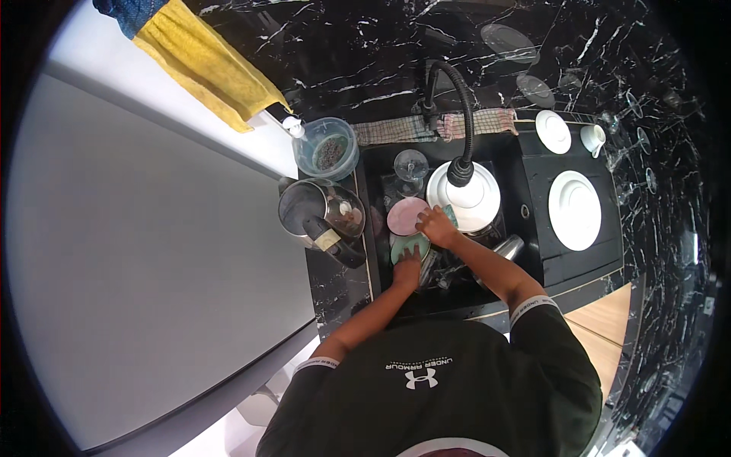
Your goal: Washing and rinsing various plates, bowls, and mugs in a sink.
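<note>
Inside the black sink [392,301], my left hand [407,266] grips a green saucer [419,246], its fingers over the dish. Just above it, my right hand [437,224] has curled fingers on the right edge of a pink saucer [405,211]; a teal item [451,212], perhaps a sponge, is partly hidden behind it. A stack of white plates [476,199] sits under the black faucet spout [461,171]. Glassware [411,167] stands behind the pink saucer, and a metal vessel [504,250] lies at the right, partly hidden by my forearm.
A steel bucket [293,213] with a dark bottle [327,241] and a plastic tub [304,156] stand left of the sink. The drainboard [563,270] holds white plates [575,209] and a white cup [592,139]. A yellow towel [202,61] hangs at upper left.
</note>
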Demonstrator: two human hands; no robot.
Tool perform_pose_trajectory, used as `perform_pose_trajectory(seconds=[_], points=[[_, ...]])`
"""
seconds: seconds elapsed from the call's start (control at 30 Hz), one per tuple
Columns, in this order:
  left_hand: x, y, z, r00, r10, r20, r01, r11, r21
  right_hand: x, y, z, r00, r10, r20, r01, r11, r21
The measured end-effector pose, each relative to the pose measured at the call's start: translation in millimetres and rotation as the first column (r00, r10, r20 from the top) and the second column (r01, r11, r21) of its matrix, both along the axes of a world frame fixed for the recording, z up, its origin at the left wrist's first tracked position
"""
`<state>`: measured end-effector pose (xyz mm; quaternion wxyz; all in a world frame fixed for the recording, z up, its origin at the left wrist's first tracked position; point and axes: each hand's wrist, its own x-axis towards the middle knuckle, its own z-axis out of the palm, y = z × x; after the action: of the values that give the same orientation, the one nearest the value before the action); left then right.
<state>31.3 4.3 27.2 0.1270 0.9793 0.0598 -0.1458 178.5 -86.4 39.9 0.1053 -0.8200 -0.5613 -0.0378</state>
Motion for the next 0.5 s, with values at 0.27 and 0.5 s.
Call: perform_pose_trajectory(seconds=[0.27,0.5], points=[[0,11,13,0.998,0.001,-0.067,-0.011,0.988,-0.152,3,-8,-1,1.0,0.024,-0.018,-0.024,0.999,-0.045],[-5,11,47,0.987,0.103,-0.123,-0.137,0.941,-0.309,6,-14,-15,0.994,0.088,0.058,-0.084,0.994,-0.071]])
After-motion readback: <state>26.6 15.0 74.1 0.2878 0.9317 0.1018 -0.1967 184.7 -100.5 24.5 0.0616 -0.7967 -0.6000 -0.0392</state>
